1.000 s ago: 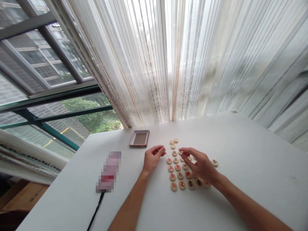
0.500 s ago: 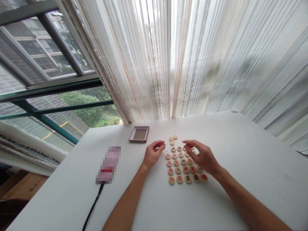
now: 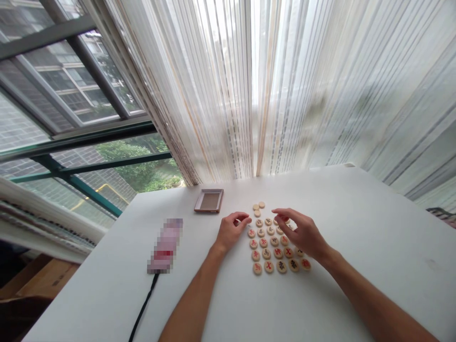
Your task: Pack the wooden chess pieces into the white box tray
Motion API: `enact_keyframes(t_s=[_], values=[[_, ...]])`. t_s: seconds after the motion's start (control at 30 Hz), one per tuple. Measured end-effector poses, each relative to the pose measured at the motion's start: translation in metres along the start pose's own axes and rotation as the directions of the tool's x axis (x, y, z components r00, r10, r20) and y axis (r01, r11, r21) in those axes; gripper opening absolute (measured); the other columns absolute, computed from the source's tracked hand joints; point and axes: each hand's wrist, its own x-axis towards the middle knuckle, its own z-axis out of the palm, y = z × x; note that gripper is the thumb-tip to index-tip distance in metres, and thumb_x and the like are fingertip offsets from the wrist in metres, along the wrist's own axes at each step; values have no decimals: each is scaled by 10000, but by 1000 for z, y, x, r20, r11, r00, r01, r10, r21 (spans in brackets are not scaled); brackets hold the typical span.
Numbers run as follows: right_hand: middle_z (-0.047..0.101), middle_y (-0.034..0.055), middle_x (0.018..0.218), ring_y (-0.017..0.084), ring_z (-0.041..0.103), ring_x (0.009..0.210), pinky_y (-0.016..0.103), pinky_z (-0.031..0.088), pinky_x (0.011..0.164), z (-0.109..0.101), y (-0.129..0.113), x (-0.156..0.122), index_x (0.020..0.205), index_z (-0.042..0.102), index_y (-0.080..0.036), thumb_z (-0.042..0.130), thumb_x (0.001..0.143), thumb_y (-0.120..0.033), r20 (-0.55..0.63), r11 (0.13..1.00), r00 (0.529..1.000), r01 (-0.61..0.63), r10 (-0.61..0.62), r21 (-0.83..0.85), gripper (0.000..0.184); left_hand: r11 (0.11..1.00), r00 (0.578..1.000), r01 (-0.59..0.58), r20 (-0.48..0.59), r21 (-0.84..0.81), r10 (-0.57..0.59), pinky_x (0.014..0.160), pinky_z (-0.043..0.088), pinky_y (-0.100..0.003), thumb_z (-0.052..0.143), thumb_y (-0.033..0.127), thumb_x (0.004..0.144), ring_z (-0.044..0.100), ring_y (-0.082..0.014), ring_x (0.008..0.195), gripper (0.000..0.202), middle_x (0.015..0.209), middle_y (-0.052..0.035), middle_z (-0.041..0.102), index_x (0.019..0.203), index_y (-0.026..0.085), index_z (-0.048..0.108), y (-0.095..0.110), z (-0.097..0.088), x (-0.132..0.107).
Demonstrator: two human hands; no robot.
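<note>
Rows of round wooden xiangqi pieces [image 3: 274, 241], marked with red or black characters, lie face up on the white table [image 3: 117, 285]. My left hand [image 3: 231, 231] is at the left of the top row, thumb and fingers pinched on a xiangqi piece [image 3: 250, 220] whose pale edge shows at the fingertips. Above the right end of the upper rows hovers my right hand [image 3: 301, 232], thumb and forefinger apart and nothing visible between them. It hides some pieces beneath. Beyond the rows, three plain-faced pieces [image 3: 257, 213] sit close together.
A shallow open box [image 3: 208, 201] stands at the table's back edge, left of the pieces. Left of my forearm lies a blurred pink phone-like object [image 3: 166, 247] with a black cable [image 3: 143, 308]. Striped curtains [image 3: 228, 95] hang behind the table, beside a window.
My left hand has shifted slightly right, closer to the top row of pieces. My right hand stays over the pieces with little change. The whole view has shifted a little.
</note>
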Motion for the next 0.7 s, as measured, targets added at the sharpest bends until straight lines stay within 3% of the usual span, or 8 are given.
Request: enact_keyframes(t_s=[0.2,0.37,0.57,0.7], values=[[729,58,976,201,700,848,324,617,737,1,0,1,1140,676,-252,555,969,-265,0,1000,1000,26,-26,10,209,984,998,-59,20,167,57,818,542,-344,749,365,824,673,-214,876,172,914,-56,754,952,263,804,-3,-6,3],[728,71,985,224,705,866,321,630,664,1,-1,0,1150,679,-260,543,973,-302,20,1000,1000,2,-3,28,228,963,995,-104,19,250,103,920,491,-377,760,346,813,638,-229,957,116,922,-50,722,881,262,803,-3,-4,6],[726,70,959,225,702,846,301,614,612,0,0,1,1109,689,-256,552,968,-314,29,1000,1000,-6,5,14,205,950,990,-141,17,278,142,816,503,-341,637,353,922,646,-208,857,183,880,-50,737,896,223,764,-2,-4,2],[727,66,945,224,697,837,288,595,574,-1,1,2,1087,697,-257,553,967,-325,17,1000,1000,-20,21,-2,199,941,984,-178,50,289,171,858,490,-351,669,337,901,645,-221,913,143,932,-54,749,918,230,762,0,-6,0]])
